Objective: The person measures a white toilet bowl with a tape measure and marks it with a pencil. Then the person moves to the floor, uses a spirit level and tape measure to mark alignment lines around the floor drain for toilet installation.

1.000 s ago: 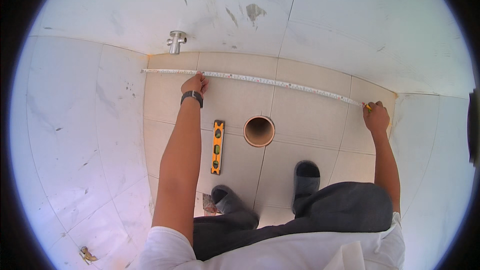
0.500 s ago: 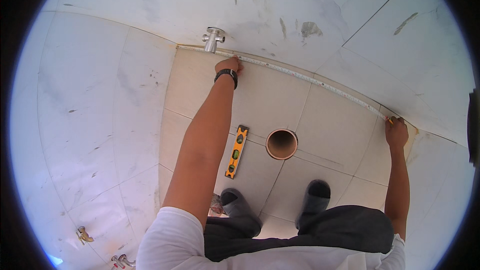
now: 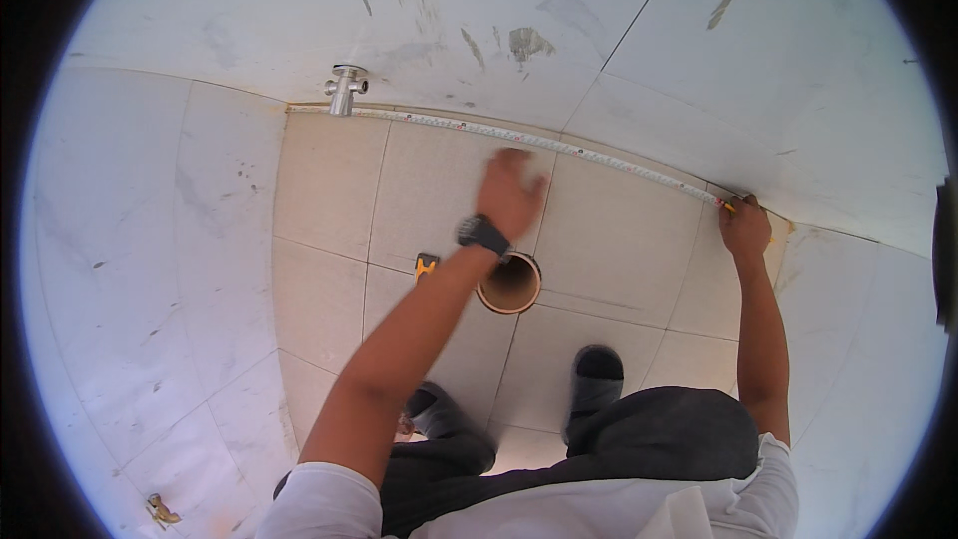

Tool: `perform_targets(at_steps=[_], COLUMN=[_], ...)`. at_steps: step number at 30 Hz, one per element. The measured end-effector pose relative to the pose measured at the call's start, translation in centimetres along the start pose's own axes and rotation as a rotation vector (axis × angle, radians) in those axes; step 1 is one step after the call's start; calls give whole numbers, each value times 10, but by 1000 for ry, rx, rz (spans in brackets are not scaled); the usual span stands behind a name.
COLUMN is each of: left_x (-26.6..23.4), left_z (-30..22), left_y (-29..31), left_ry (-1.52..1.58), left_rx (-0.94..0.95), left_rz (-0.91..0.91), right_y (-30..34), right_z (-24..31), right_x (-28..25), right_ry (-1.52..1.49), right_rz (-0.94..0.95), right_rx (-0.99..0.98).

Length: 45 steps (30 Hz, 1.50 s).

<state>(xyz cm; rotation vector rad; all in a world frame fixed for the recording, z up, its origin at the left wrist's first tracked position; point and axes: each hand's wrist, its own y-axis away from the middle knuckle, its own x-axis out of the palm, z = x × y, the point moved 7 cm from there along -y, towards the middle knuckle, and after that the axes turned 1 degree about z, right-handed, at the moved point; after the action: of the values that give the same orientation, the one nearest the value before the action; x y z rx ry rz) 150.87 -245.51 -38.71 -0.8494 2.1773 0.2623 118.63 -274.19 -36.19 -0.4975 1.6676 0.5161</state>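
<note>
A white measuring tape (image 3: 619, 164) stretches along the foot of the far wall, from the left corner to my right hand (image 3: 746, 230). My right hand is closed at the tape's right end, with a small yellow piece showing at its fingers. My left hand (image 3: 512, 198), slightly blurred, is over the floor tiles just short of the tape, fingers apart and holding nothing. Below it, partly covered by my wrist, is a round pipe opening (image 3: 511, 289) in the floor. An orange spirit level (image 3: 426, 267) is mostly hidden behind my left forearm.
A chrome angle valve (image 3: 344, 90) sticks out from the far wall above the tape's left part. A brass tap (image 3: 162, 510) is on the left wall. My feet in grey slippers (image 3: 597, 374) stand on beige floor tiles (image 3: 619, 260).
My left hand has left the tape by the valve and moved right and nearer, opening. The view has shifted right. My right hand stays at the tape's right end.
</note>
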Motion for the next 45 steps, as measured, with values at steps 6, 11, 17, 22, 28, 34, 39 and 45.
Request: perform_targets(at_steps=[6,11,17,22,28,34,39,45], left_x=[94,119,117,113,111,110,110,113], left_z=[-97,-87,-80,-82,-85,-87,-86,-84], left_y=[16,15,17,15,14,14,14,16], left_ry=[-220,-369,-395,-402,-455,-465,-409,-418], left_rx=[107,80,94,44,-24,-50,-74,-90], left_rz=[386,464,411,429,507,517,521,582], right_y=[-1,0,-1,0,-2,-3,5,3], right_z=[1,2,0,15,85,137,152,204], right_x=[2,2,4,-3,-14,-25,-61,-134], right_ry=[23,43,29,-57,-110,-42,-19,-993], right_rz=[37,36,55,56,79,151,117,-165], right_rx=[43,58,56,47,-19,-155,-169,-664])
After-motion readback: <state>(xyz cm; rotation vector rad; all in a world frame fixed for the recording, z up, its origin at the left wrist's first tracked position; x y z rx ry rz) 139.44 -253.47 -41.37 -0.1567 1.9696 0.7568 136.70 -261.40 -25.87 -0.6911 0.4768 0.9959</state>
